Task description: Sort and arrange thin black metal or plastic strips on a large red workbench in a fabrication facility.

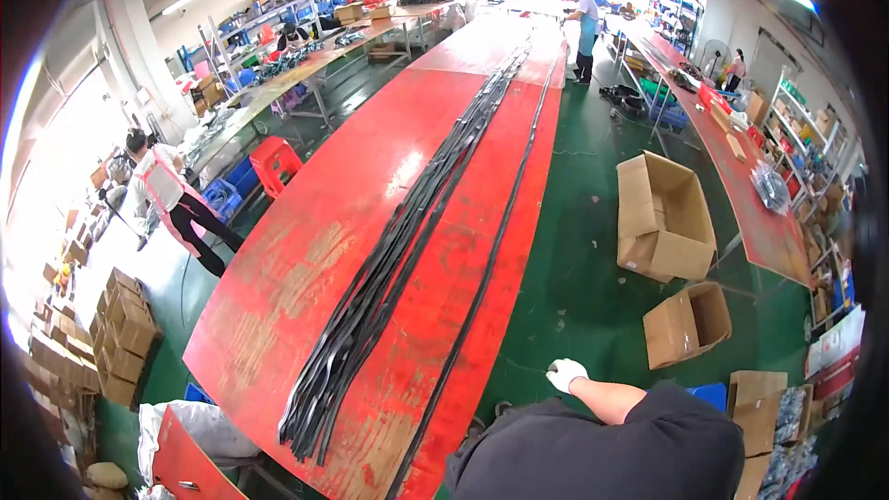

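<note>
R hand (pixel 566 374), white glove, off table (pixel 306 259) edge, fingers curled, holding nothing, near single strip (pixel 482 287); strip bundle (pixel 370 306) well apart. L hand unseen.

I am viewing a long red table (pixel 306 259) that is running away from me toward the far end of the hall, its paint wearing through in pale patches. A thick bundle of black strips (pixel 389 259) is lying lengthwise along its middle. A single thin black strip (pixel 491 259) is lying well apart to the right, following the table's right edge.
</note>
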The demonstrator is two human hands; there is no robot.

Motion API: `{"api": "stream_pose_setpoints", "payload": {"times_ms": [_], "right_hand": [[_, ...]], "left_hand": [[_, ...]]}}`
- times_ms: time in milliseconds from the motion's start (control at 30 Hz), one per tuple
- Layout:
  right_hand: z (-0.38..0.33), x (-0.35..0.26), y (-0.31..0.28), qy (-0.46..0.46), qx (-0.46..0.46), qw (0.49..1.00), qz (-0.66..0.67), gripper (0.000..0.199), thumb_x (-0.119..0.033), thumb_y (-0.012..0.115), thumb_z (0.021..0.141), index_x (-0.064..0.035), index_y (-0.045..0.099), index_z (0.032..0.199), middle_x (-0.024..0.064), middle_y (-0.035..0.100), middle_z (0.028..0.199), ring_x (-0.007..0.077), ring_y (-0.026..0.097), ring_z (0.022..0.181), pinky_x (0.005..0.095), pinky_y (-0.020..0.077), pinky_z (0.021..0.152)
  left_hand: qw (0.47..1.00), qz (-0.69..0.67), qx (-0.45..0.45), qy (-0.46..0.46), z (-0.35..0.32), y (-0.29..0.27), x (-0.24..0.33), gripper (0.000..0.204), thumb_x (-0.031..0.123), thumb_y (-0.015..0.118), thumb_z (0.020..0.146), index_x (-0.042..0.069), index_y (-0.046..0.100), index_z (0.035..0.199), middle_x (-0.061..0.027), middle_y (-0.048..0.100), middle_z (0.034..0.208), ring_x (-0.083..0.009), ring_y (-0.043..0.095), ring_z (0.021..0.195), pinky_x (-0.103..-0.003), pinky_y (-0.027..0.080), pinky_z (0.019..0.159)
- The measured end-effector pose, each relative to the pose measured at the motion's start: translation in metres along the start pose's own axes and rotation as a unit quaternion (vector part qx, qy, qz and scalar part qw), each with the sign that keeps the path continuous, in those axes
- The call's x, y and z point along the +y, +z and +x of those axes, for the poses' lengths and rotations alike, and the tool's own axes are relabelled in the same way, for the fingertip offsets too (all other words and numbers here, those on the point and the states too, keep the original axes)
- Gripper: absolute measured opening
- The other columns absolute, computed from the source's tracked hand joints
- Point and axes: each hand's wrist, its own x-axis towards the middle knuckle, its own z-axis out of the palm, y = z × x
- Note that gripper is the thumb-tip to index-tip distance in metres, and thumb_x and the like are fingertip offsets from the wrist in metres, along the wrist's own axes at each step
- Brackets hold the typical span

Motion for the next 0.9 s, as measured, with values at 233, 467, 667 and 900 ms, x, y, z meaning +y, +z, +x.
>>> {"api": "stream_pose_setpoints", "payload": {"times_ms": [233, 467, 667, 900], "right_hand": [[0.008, -0.076, 0.007, -0.076, 0.014, 0.996, 0.035, 0.041, -0.044, 0.062, 0.1, -0.0179, 0.079, 0.127, 0.0161, 0.073, 0.133, 0.0363, 0.068, 0.126, 0.0466, 0.0545, 0.108], [0.007, -0.077, 0.016, -0.071, 0.007, 0.997, 0.033, 0.042, -0.045, 0.062, 0.1, -0.0182, 0.079, 0.127, 0.0149, 0.075, 0.131, 0.0355, 0.069, 0.125, 0.0472, 0.0554, 0.107], [0.007, -0.023, 0.025, -0.001, -0.008, 1.0, 0.017, 0.042, -0.043, 0.064, 0.096, -0.0155, 0.081, 0.123, 0.0143, 0.078, 0.126, 0.0359, 0.072, 0.121, 0.0473, 0.0573, 0.104], [0.002, 0.01, 0.036, 0.03, -0.028, 0.999, 0.007, 0.04, -0.045, 0.066, 0.097, -0.0154, 0.082, 0.12, 0.0137, 0.079, 0.124, 0.0357, 0.072, 0.119, 0.0459, 0.0567, 0.104]], "left_hand": [[1.0, 0.011, -0.012, 0.003, 0.005, 0.006, 0.012, 0.02, 0.024, 0.072, 0.099, 0.007, 0.08, 0.104, -0.0092, 0.082, 0.106, -0.0244, 0.073, 0.096, -0.04, 0.058, 0.088], [1.0, 0.021, -0.014, 0.006, 0.016, 0.002, 0.012, 0.021, 0.025, 0.071, 0.099, 0.007, 0.08, 0.104, -0.0092, 0.081, 0.106, -0.0246, 0.073, 0.096, -0.041, 0.058, 0.088], [0.999, 0.034, -0.016, 0.014, 0.02, 0.0, 0.01, 0.021, 0.025, 0.07, 0.099, 0.007, 0.08, 0.104, -0.0092, 0.081, 0.106, -0.0247, 0.073, 0.096, -0.041, 0.058, 0.087], [0.999, 0.038, -0.018, 0.001, 0.021, 0.003, 0.007, 0.022, 0.026, 0.069, 0.1, 0.008, 0.079, 0.104, -0.0091, 0.081, 0.106, -0.0249, 0.073, 0.095, -0.041, 0.058, 0.087]]}}
